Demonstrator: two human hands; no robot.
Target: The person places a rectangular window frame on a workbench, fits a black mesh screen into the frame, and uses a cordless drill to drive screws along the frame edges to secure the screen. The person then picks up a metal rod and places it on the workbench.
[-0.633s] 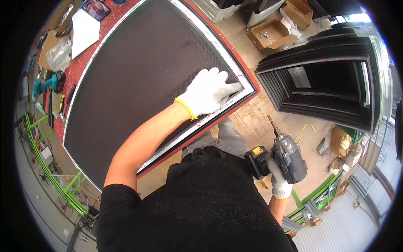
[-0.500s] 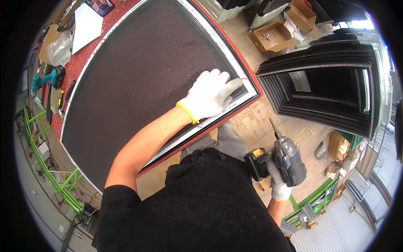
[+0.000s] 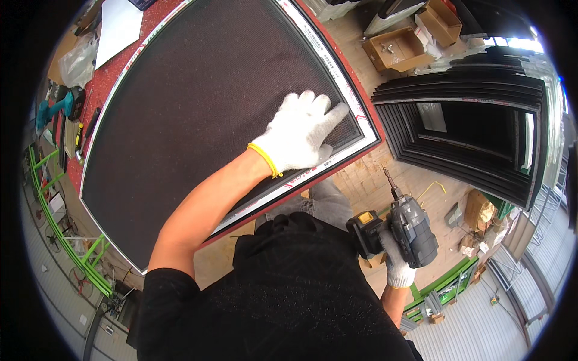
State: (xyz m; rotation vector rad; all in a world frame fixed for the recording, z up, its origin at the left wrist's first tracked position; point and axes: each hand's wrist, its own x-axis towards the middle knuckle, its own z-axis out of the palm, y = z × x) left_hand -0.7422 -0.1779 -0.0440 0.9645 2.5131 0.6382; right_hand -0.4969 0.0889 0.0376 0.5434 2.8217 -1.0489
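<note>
A large dark mesh screen (image 3: 198, 90) in a black frame with white printed tape (image 3: 337, 154) along its edges lies on a red-topped table. My left hand (image 3: 298, 129), in a white knit glove with a yellow cuff, rests on the mesh beside the frame's near right corner. Its fingers are spread, the thumb close to the taped edge. Off the table to the right, my right hand (image 3: 394, 256), gloved too, grips a dark cordless driver (image 3: 412, 231). Its bit points away from me, and a battery with a yellow patch sits at the handle's foot.
Nested black frames (image 3: 457, 96) stand right of the table. Open cardboard boxes (image 3: 400, 51) lie beyond them. On the table's left are a teal power tool (image 3: 57, 108), a yellow-handled screwdriver (image 3: 79, 135) and a white sheet (image 3: 118, 30). A green rail (image 3: 66, 234) runs at far left.
My left hand has slid slightly left from the frame corner, and its fingers have spread more, with the thumb now showing. The driver stays in my right hand. The whole view has shifted a little.
</note>
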